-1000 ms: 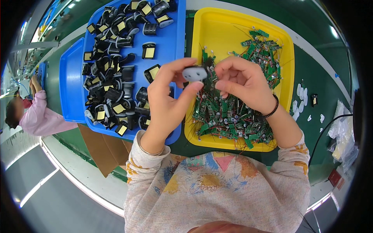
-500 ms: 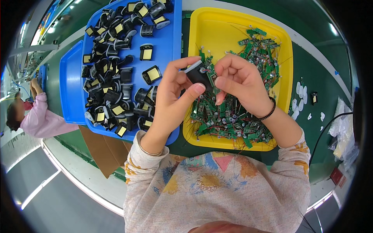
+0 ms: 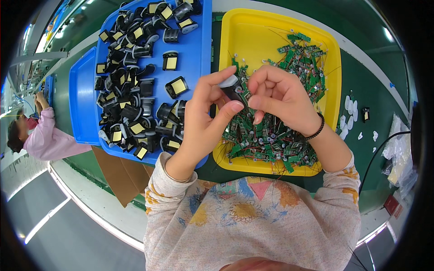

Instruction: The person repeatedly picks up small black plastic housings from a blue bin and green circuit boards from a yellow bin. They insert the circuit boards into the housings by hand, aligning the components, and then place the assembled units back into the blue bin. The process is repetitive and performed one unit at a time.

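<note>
Between the thumb and fingers of my left hand (image 3: 205, 106) is a black plastic housing (image 3: 233, 90) with a grey rounded end, tilted over the near left part of the yellow tray. A small green circuit board (image 3: 245, 94) lies against the housing's right side, and my right hand (image 3: 282, 97) pinches it between thumb and forefinger. Part of the board is hidden by the fingertips. Below both hands the yellow tray (image 3: 242, 27) carries a heap of similar green boards (image 3: 271, 140) with thin wires. Similar black housings with pale yellow pads (image 3: 176, 86) fill the blue tray (image 3: 156, 97) on the left.
Right of the yellow tray, several white flat pieces (image 3: 350, 106) and one black part (image 3: 365, 114) lie on the green table. Farther right are clear plastic bags (image 3: 400, 153) and a black cable (image 3: 377, 151). A co-worker in pink (image 3: 47, 135) sits at far left, beyond a brown cardboard piece (image 3: 120, 174).
The housing has turned in my left hand, so its grey end shows more. Both hands have shifted slightly; the board stays against the housing.
</note>
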Available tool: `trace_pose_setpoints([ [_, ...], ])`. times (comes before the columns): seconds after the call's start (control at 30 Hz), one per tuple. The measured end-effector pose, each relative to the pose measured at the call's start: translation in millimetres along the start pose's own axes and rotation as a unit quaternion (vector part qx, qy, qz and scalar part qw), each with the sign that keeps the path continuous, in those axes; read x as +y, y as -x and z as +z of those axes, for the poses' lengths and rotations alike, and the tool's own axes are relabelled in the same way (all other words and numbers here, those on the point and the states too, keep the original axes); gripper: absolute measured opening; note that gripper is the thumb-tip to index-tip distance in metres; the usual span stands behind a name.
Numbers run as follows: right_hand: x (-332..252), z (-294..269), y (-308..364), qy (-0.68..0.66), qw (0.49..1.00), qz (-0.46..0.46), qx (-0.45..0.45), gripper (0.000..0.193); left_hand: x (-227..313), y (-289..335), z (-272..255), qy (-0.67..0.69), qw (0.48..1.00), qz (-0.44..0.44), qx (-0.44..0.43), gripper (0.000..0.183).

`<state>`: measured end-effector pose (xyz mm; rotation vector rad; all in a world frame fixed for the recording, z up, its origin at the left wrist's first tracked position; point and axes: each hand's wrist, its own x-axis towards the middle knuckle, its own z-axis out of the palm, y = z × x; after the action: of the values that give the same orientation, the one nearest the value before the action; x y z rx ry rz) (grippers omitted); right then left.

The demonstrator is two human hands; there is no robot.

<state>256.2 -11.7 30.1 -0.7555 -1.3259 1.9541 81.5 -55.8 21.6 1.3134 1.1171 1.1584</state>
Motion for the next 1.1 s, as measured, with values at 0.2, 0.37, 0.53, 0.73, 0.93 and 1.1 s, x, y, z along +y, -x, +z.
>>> trace_pose_setpoints([
  [0.2, -2.6, -4.1, -0.2, 0.025, 0.999, 0.020, -0.023, 0.012, -0.7, -0.4, -2.5, -0.044, 0.999, -0.002, -0.022, 0.045],
  [0.37, -6.7, -0.9, 1.4, 0.015, 0.998, 0.050, -0.020, 0.011, 1.7, -1.7, -0.8, -0.100, 0.994, 0.046, -0.019, 0.045],
  [0.53, -2.3, 2.3, 3.3, 0.020, 0.999, 0.025, -0.012, 0.012, -1.1, -3.0, -1.3, -0.096, 0.992, 0.071, -0.034, 0.045],
  [0.73, -0.3, 8.9, 6.9, 0.244, 0.967, -0.062, 0.044, 0.010, -4.3, -6.6, -2.4, 0.017, 0.996, 0.048, -0.067, 0.045],
  [0.93, 7.9, 11.6, 7.6, 0.442, 0.867, -0.214, 0.089, 0.014, 0.4, -7.1, -0.7, 0.099, 0.993, 0.013, -0.065, 0.042],
  [1.1, 7.9, 12.1, 7.2, 0.438, 0.868, -0.221, 0.083, 0.013, 0.2, -5.8, -1.6, 0.068, 0.996, 0.020, -0.049, 0.043],
])
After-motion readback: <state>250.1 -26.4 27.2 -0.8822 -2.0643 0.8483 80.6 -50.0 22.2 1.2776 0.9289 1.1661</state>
